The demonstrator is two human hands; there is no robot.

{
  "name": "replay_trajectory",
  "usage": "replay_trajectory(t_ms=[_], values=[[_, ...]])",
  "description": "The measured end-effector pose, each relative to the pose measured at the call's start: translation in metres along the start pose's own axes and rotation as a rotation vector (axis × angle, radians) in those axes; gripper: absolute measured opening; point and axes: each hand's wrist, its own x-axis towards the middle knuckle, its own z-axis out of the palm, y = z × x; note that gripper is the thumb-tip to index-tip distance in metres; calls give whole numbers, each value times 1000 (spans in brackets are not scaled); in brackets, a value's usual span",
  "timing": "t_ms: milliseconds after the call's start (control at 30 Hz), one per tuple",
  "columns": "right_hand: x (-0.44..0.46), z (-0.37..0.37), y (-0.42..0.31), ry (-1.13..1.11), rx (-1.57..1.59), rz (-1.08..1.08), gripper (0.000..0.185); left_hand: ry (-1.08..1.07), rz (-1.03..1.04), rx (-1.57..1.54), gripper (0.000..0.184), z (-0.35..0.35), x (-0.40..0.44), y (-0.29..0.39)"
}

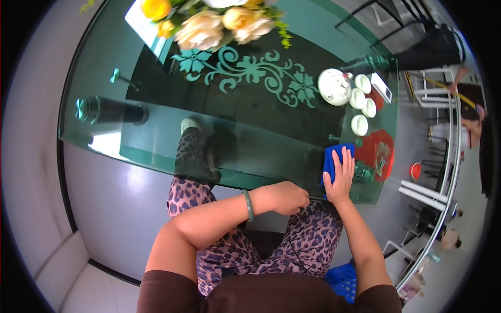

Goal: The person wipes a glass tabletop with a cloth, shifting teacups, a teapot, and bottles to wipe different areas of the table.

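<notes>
My right hand [341, 180] lies flat with its fingers stretched out on a folded blue cloth [329, 163]. The cloth rests on the glass table top [250, 151], close to its near right corner. At the table's near edge, my left hand [290, 198] is closed, with a green bangle [248, 205] around the wrist. Its fingers curl downward, and whatever they may hold is hidden. Beyond the cloth stand a white teapot [334, 86] and several small white cups [359, 125]. A red tray-like thing [383, 156] shows just right of the cloth; whether it is on or under the glass I cannot tell.
Yellow and cream flowers [201, 30] stand at the far side of the table. A small white device [381, 87] lies beside the cups. To the right are a white metal frame [425, 194], a dark chair [425, 47] and other people. A blue perforated basket [343, 281] sits below my right arm.
</notes>
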Motion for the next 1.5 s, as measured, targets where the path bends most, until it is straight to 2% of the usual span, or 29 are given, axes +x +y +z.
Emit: replay_trajectory(t_ms=[133, 267, 300, 333, 367, 467, 533, 633, 733, 867, 900, 1000, 1133, 1200, 1367, 1400, 1500], values=[[0, 0, -1, 8, 15, 34, 61, 59, -14, -8, 19, -7, 4, -2], [-1, -1, -2, 34, 59, 54, 61, 492, -129, -115, 21, -25, 13, 7], [-1, -2, -2, 40, 74, 67, 61, 716, -95, -49, 24, -26, 21, -1], [-1, -2, -2, 50, 95, 73, 60, 843, -100, 23, 27, -38, 26, -2], [-2, -2, -2, 60, 108, 78, 60, 950, -231, -83, 34, -50, 31, 1], [-3, 0, 0, 102, 139, 77, 59, 1122, -361, 346, 61, -88, 50, -18], [-3, -1, -1, 112, 159, 82, 58, 1137, -346, 578, 76, -116, 71, -20], [-4, -1, 0, 131, 187, 80, 57, 1015, -437, 770, 94, -145, 104, -31], [-4, -3, -1, 136, 206, 83, 57, 834, -601, 870, 100, -159, 134, -36], [-4, 1, 1, 149, 219, 83, 59, 653, -847, 802, 94, -172, 155, -43], [-4, 2, 1, 151, 229, 83, 59, 680, -856, 788, 87, -172, 155, -46], [-6, 5, 1, 160, 252, 87, 60, 677, -865, 792, 83, -172, 153, -45], [-6, 6, 1, 183, 271, 83, 60, 696, -842, 752, 83, -170, 121, -40], [-6, 7, 1, 186, 288, 88, 60, 792, -758, 718, 85, -169, 89, -43], [-7, 7, 1, 192, 294, 92, 60, 824, -826, 851, 78, -168, -3, -30], [-7, 7, 1, 190, 294, 94, 60, 825, -887, 822, 83, -169, -19, -28], [-7, 8, 0, 181, 292, 97, 61, 903, -975, 808, 84, -170, -57, -27]])
